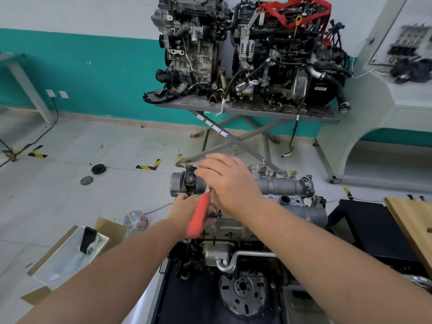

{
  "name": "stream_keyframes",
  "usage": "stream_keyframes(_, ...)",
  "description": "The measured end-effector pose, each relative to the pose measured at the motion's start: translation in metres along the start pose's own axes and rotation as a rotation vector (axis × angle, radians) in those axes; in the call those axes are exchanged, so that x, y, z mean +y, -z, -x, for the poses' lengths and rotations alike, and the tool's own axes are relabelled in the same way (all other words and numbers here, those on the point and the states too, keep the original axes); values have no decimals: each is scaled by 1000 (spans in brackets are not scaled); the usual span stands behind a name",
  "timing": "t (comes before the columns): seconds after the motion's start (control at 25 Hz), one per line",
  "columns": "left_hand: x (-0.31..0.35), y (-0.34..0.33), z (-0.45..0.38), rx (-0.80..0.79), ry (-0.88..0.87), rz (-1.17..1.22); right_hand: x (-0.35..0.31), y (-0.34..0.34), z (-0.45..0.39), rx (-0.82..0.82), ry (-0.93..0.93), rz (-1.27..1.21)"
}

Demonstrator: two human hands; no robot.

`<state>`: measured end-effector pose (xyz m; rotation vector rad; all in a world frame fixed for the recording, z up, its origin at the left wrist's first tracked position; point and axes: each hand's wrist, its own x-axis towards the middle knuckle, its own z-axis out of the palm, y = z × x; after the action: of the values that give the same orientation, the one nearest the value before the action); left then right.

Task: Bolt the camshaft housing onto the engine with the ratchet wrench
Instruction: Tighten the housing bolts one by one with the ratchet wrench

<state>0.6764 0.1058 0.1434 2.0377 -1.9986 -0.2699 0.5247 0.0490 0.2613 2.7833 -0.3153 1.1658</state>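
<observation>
Low in the middle of the frame, the engine (233, 253) stands with the pale metal camshaft housing (280, 185) already seated across its top. The person's right hand (224, 181) lies over the head of the ratchet wrench (199, 215), fingers loosely spread and pressing down; whether they curl around it I cannot tell. The left hand (187, 206) sits beneath the wrench's orange handle, partly hidden, so its grip is unclear. A slim metal extension drops from the wrench head toward the housing's left end. I'd judge bolting is under way, with this bolt being driven; how many remain I cannot say. The housing looks clean, grey, cast and tube-shaped, with open round ports at its right end.
</observation>
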Motion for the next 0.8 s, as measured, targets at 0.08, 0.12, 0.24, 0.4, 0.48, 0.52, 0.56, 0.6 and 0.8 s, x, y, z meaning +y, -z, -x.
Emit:
stream_keyframes(0.08,1,-2,-2,-13,-91,-97,0,13,-12,-245,-5,196)
stream_keyframes(0.12,2,-2,0,-8,-87,-154,-2,17,-19,-373,-57,261)
stream_keyframes(0.24,3,0,1,-22,-42,-189,-9,24,-40,-595,-227,262)
stream_keyframes(0.4,4,0,-1,-82,-36,-231,-6,28,-59,-696,-733,-204)
stream_keyframes(0.48,2,-1,0,-94,-33,-221,-10,27,-53,-449,-1239,-947)
stream_keyframes(0.52,1,0,0,-100,-30,-218,-15,25,-49,-257,-1407,-1296)
stream_keyframes(0.56,1,1,0,-114,-28,-221,-20,23,-45,-55,-1500,-1544)
stream_keyframes(0.6,1,2,-1,-127,-33,-224,-24,18,-41,132,-1537,-1685)
stream_keyframes(0.8,1,1,-1,-122,-47,-219,-29,-10,-16,339,-1266,-1356)
